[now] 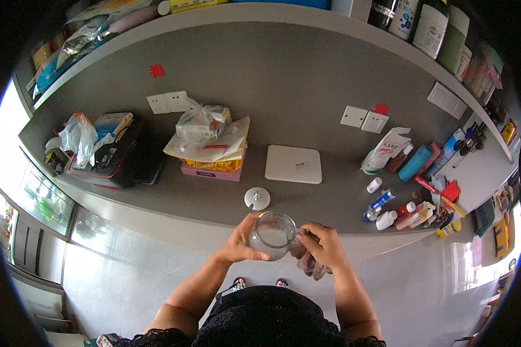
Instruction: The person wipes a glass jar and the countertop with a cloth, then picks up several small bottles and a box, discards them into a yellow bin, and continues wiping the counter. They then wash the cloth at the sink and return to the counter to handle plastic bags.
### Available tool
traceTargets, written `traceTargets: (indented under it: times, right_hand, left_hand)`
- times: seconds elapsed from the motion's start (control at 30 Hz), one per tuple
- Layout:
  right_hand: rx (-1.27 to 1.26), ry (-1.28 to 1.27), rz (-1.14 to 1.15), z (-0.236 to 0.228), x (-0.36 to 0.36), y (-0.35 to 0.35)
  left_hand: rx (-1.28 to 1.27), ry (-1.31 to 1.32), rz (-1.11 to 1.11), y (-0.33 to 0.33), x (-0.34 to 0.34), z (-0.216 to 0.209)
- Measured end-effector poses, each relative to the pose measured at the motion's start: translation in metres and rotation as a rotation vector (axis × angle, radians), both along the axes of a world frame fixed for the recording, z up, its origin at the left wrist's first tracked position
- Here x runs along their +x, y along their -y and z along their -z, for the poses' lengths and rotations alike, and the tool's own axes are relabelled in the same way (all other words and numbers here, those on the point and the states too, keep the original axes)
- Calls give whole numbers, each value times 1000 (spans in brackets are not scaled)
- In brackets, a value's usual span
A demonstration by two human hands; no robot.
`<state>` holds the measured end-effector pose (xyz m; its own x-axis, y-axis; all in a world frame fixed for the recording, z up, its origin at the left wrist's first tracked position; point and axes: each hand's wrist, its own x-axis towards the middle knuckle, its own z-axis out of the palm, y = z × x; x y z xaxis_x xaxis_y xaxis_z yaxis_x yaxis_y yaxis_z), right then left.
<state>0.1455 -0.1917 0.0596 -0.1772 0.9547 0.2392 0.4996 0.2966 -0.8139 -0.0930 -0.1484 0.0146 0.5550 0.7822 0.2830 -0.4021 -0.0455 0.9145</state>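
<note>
My left hand (237, 242) is wrapped around the side of a clear glass cup (276, 234), its open mouth tilted up toward me. The cup is held in the air just in front of the counter edge. Against the cup's right side, my right hand (324, 246) is closed on a crumpled grey-brown cloth (312, 266) that hangs below the fingers. A round white lid (257, 198) with a knob and a notch in its rim lies on the counter beyond the cup.
Behind the lid lies a flat white box-like object (293, 164). To its left a pink box (211, 171) carries papers and a bagged package, beside a black bag (107, 156). Bottles and tubes (388, 217) crowd the right side. A shelf (260, 18) runs overhead.
</note>
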Motion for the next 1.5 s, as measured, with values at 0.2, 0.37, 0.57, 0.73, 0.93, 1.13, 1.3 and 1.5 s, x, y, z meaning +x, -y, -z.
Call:
traceTargets:
  times: [0.2,0.37,0.57,0.73,0.93,1.13,1.3,1.5]
  right_hand:
    - [98,111,143,11,-9,-20]
    - [127,135,260,26,-7,-40]
    - [196,203,469,50,3,-49]
    - [180,240,550,81,12,-61]
    - [137,268,574,88,14,-66]
    - [106,300,588,86,20,-68]
    - [116,211,566,67,27,-57]
    - [216,219,511,-4,21,-31]
  left_hand:
    - [-135,31,101,-25,-3,21]
    - [-178,19,29,-43,2,23]
    - [-54,-361,-445,-71,-18,46]
    - [562,-947,-834,-98,-6,65]
    - [553,-1142,-838,-104,15,69]
    - [581,-868,-895,-107,18,24]
    - [727,-635,-691,-84,46,-65]
    - [864,-615,-552,-71,59,-110]
